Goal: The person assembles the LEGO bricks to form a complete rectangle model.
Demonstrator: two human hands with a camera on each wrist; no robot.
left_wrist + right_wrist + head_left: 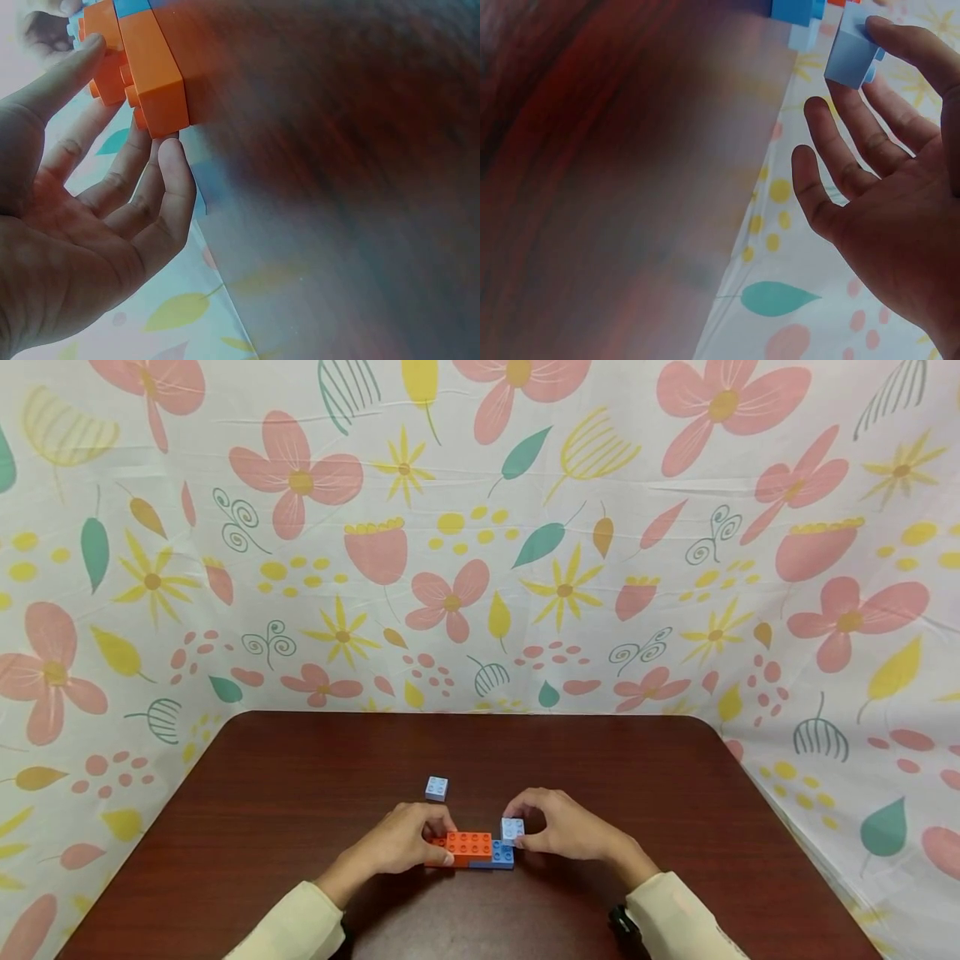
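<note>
**Pale-blue brick (512, 829) held near the blue brick (505, 855)**

The right hand (567, 827) pinches it, seemingly to add it on; contact is hard to judge. The left hand (407, 838) grips the orange bricks (469, 844) on the table (322, 760). Next likely calls for lining it up, then pressing down.

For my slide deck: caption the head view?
Left hand holds the orange-and-blue brick stack; right hand pinches a light-blue brick.

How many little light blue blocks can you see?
2. One light blue block sits on the table, just beyond the left hand. The other light blue block is pinched in the right hand. The hands could hide more.
</note>
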